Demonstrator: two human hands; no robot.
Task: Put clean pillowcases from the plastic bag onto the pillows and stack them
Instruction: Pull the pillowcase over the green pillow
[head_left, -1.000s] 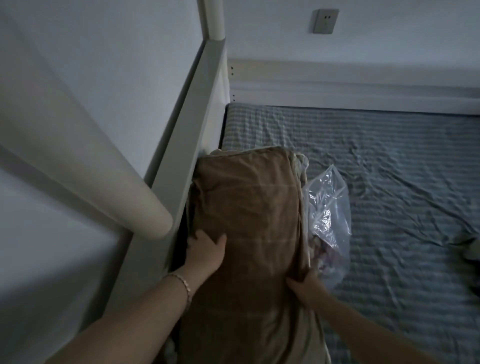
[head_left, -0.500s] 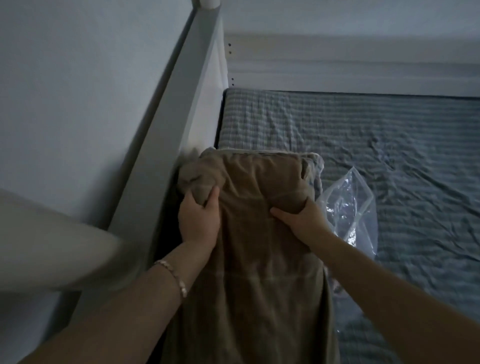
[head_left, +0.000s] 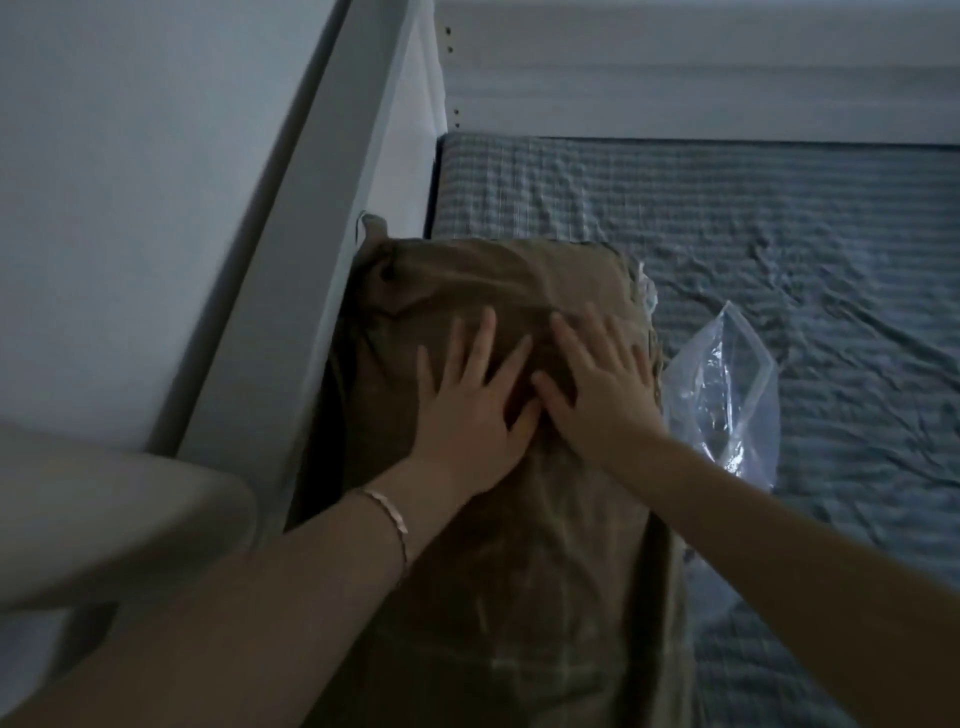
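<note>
A pillow in a brown checked pillowcase lies lengthwise along the left side of the bed, against the white frame. My left hand and my right hand rest flat on its upper half, side by side, fingers spread, holding nothing. A light edge of another pillow or cloth peeks out under the brown one's right corner. The clear plastic bag lies crumpled on the sheet just right of the pillow; its contents are too dim to tell.
The mattress has a wrinkled blue-grey striped sheet. A white bed rail runs along the left, a white headboard panel across the back. A thick pale round bar juts in at lower left.
Both hands let go of the pillowcase's upper edges and came together, now lying flat and spread on the pillow's middle. The view moved closer and to the right.
</note>
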